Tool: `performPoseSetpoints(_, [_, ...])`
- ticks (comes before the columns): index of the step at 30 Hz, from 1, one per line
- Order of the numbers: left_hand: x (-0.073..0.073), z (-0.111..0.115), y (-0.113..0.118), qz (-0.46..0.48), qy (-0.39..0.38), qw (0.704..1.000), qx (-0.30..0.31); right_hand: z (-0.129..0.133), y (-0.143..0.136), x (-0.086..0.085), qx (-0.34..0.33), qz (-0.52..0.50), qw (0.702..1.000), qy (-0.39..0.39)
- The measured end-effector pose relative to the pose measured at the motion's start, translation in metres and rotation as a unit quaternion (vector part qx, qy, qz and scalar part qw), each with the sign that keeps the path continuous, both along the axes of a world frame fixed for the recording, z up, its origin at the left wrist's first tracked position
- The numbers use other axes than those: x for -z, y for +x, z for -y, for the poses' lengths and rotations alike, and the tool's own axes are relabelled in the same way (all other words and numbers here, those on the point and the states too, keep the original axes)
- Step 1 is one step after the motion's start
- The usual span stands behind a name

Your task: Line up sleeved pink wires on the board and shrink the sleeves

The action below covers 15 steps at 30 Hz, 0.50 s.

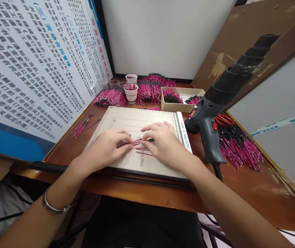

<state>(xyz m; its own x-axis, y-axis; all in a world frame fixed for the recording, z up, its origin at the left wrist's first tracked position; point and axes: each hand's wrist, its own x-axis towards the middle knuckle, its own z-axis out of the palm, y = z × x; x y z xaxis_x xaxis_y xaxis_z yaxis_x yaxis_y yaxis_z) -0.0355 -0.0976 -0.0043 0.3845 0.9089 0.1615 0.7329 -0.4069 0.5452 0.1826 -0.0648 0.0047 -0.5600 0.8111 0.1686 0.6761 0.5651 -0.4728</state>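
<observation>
Both hands are over the beige paper cutter board (111, 120). My left hand (108, 146) is closed, thumb and forefinger pinched around thin pink wires (137, 142). My right hand (161, 142) is curled just to the right, its thumb and fingertips on the same wires near a black end. A few more loose pink wires (143, 149) lie on the board under the hands. The palms and some of the wire ends are hidden.
Piles of pink wires with black ends (149, 90) lie at the back, beside paper cups (131, 94) and a cardboard tray (179, 107). A heat gun (210, 132) stands at right, near red-handled scissors (224, 119) and another wire bundle (236, 146). Several wires (81, 128) lie left.
</observation>
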Motion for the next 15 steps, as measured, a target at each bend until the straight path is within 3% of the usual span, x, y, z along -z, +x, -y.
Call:
performPoseSetpoints(2, [-0.006, 0.000, -0.007, -0.010, -0.003, 0.999, -0.034, 0.000, 0.004, 0.000, 0.007, -0.019, 1.000, 0.011])
performPoseSetpoints(4, [-0.015, -0.002, -0.022, -0.054, 0.009, 0.989, -0.134, 0.004, 0.010, 0.000, 0.021, -0.042, 0.998, 0.030])
performPoseSetpoints(6, [-0.024, -0.006, -0.043, -0.143, 0.024, 0.947, -0.287, 0.013, 0.020, -0.001, 0.024, -0.070, 0.995, 0.064])
performPoseSetpoints(8, [-0.028, -0.013, -0.066, -0.195, 0.021, 0.910, -0.365, 0.025, 0.030, 0.001, 0.001, -0.099, 0.987, 0.124])
performPoseSetpoints(11, [-0.023, -0.026, -0.092, -0.234, 0.005, 0.888, -0.397, 0.044, 0.040, 0.007, -0.007, -0.090, 0.980, 0.177])
performPoseSetpoints(15, [0.000, -0.045, -0.116, -0.238, -0.016, 0.899, -0.367, 0.057, 0.046, 0.017, 0.022, -0.068, 0.975, 0.210])
